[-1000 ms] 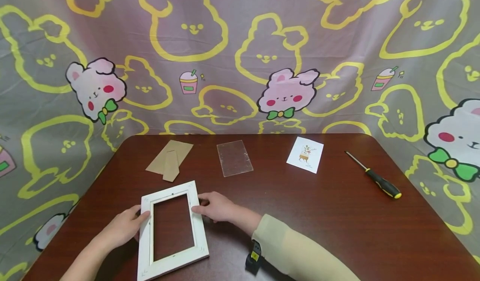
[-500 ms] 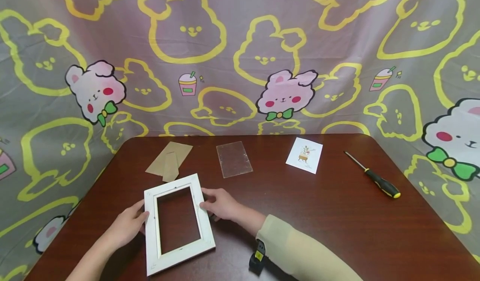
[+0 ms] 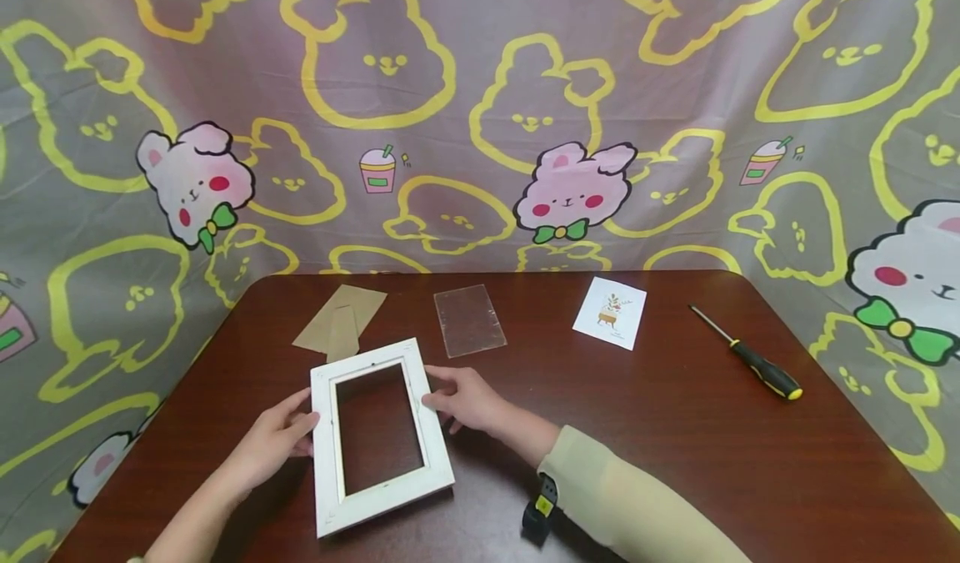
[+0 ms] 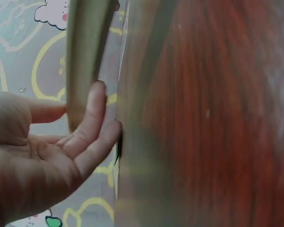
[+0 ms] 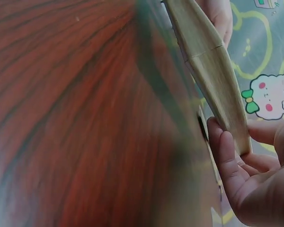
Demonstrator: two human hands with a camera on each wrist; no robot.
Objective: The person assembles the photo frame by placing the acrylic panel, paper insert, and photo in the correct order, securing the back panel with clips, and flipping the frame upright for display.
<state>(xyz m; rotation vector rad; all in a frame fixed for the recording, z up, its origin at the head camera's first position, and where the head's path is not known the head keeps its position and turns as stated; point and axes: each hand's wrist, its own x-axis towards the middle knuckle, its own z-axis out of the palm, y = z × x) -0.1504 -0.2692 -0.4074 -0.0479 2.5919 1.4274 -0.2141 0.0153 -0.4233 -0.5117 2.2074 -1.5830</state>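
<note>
I hold the white frame [image 3: 426,413] up over the table [image 3: 600,480], my left hand [image 3: 272,438] pinching one side, my right hand [image 3: 468,400] the other. I think this step is holding it steady; the next move needs both sides even. The brown board [image 3: 354,303], close behind, might get bumped. A clear sheet [image 3: 470,321], picture card [image 3: 609,313] and screwdriver [image 3: 761,369] lie right of that.

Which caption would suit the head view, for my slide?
Left hand and right hand hold a white frame above a brown table.
</note>
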